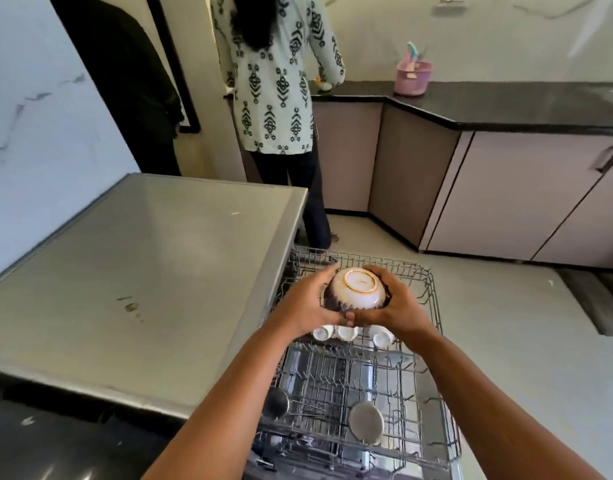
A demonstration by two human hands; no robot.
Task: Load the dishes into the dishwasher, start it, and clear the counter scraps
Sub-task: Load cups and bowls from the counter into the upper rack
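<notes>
Bowl (pixel 358 289): upside down, base up, held over the far half of the pulled-out dishwasher rack (pixel 436 306).
Left grip (pixel 308 303): fingers curled round the bowl's left side.
Right grip (pixel 398 306): fingers curled round its right side.
White cups (pixel 346 332): in the rack, just under the hands.
Steel worktop (pixel 142 271): left of the rack.

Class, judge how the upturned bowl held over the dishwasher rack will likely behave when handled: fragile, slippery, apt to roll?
The bowl looks like glazed ceramic: probably rigid and chippable against the wire rack. Its glossy sides may be slippery; left hand and right hand both cup it. Rounded sides could rock on the tines.
</notes>
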